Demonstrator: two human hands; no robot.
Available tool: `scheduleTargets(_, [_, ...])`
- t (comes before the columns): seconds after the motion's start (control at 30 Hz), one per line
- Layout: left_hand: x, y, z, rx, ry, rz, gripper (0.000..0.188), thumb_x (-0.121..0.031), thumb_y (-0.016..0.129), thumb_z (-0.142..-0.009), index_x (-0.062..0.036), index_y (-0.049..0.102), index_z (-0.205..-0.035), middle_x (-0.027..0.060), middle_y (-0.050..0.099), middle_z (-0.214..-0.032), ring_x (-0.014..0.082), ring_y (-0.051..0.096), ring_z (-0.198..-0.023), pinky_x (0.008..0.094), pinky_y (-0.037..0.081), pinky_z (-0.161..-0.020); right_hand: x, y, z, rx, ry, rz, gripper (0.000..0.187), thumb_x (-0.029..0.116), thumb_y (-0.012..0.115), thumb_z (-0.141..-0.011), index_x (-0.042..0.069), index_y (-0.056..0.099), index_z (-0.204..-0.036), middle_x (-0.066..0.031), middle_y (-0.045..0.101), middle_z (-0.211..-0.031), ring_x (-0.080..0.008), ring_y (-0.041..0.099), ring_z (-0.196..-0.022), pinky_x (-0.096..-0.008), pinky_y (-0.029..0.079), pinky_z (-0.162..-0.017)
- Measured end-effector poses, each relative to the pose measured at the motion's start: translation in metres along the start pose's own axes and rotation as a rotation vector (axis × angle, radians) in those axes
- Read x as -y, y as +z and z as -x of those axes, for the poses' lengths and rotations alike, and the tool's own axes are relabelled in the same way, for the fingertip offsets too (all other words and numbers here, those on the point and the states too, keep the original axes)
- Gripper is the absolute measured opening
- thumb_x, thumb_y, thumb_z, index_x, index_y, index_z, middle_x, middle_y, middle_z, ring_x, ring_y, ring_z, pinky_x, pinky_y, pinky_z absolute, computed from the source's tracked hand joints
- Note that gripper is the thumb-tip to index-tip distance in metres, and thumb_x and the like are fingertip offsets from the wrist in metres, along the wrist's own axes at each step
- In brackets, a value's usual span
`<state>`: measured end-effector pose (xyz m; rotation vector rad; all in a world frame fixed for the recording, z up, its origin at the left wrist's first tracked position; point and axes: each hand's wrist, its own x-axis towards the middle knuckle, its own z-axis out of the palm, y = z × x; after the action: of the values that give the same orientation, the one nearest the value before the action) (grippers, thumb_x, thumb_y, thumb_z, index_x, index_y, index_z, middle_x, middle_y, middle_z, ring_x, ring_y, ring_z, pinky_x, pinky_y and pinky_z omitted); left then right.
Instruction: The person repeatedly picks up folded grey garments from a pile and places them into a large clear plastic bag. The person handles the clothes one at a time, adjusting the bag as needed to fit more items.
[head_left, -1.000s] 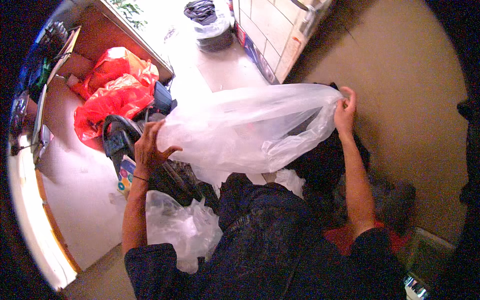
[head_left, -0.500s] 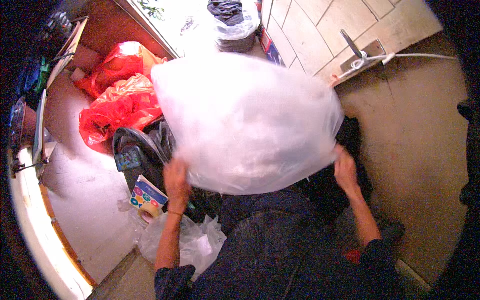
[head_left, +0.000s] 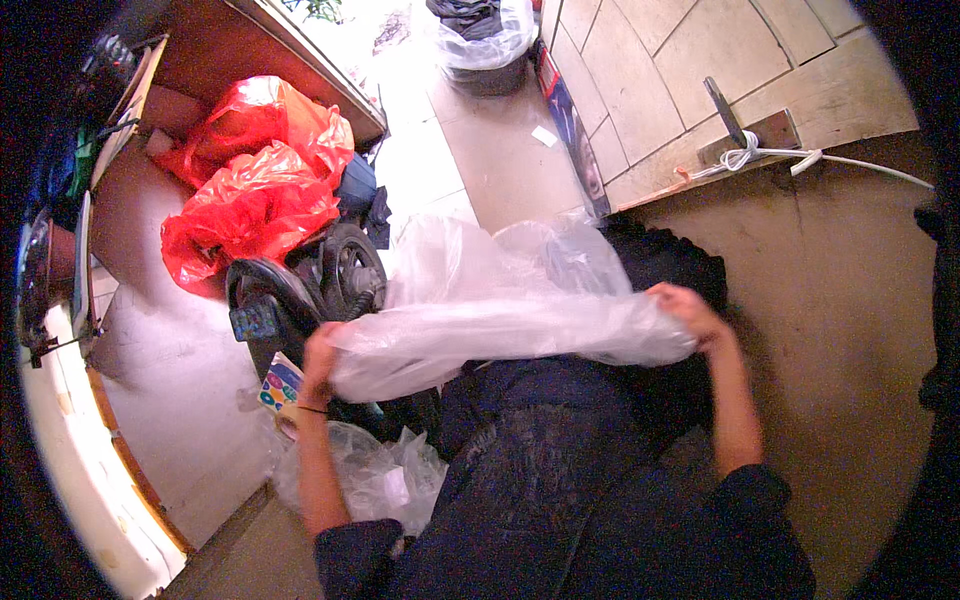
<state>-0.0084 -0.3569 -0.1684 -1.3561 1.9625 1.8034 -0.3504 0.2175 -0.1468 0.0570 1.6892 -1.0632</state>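
Observation:
A large translucent white plastic bag (head_left: 500, 330) stretches across my lap, its near edge folded over and pulled wide between my two hands. My left hand (head_left: 318, 360) grips the bag's left end, fingers closed. At the right end, my right hand (head_left: 690, 312) pinches the plastic. The far part of the bag stands up loosely in front of me. Beside my left forearm lie a small colourful packet (head_left: 280, 383) and a crumpled clear plastic bag (head_left: 365, 470).
Red plastic bags (head_left: 255, 190) are piled at the left, behind a black machine with a wheel (head_left: 350, 270). A lined bin (head_left: 485, 60) holds dark cloth at the back. On the right is a tiled panel (head_left: 690, 80) with a handle and white cord (head_left: 830, 158). Black fabric (head_left: 670, 265) lies right of the bag.
The bag was puffed out and raised high; now it has sunk and collapsed toward my lap. My left hand has moved slightly left. More of the floor beyond shows.

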Motion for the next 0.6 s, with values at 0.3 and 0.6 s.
scheduleTargets(0.3, [-0.121, 0.003, 0.018, -0.235, 0.862, -0.777, 0.07, -0.031, 0.09, -0.077, -0.0052, 0.056, -0.132, 0.0185, 0.06, -0.123, 0.0387, 0.065, -0.114, 0.0444, 0.052, -0.1, 0.103, -0.03, 0.036, -0.32, -0.55, 0.742, 0.065, 0.016, 0.088, -0.079, 0.009, 0.049, -0.13, -0.0087, 0.056, -0.121, -0.0244, 0.056, -0.12, -0.0371, 0.043, -0.109])
scheduleTargets(0.6, [-0.113, 0.02, -0.091, -0.868, 0.746, -0.615, 0.026, -0.023, 0.059, -0.106, -0.0004, 0.072, -0.102, 0.0147, 0.069, -0.096, 0.0332, 0.065, -0.094, 0.0449, 0.05, -0.089, 0.128, 0.036, -0.075, -1.262, -0.92, 0.393, 0.05, 0.024, 0.081, -0.089, 0.003, 0.066, -0.132, -0.014, 0.068, -0.129, -0.0294, 0.061, -0.12, -0.0422, 0.047, -0.108])
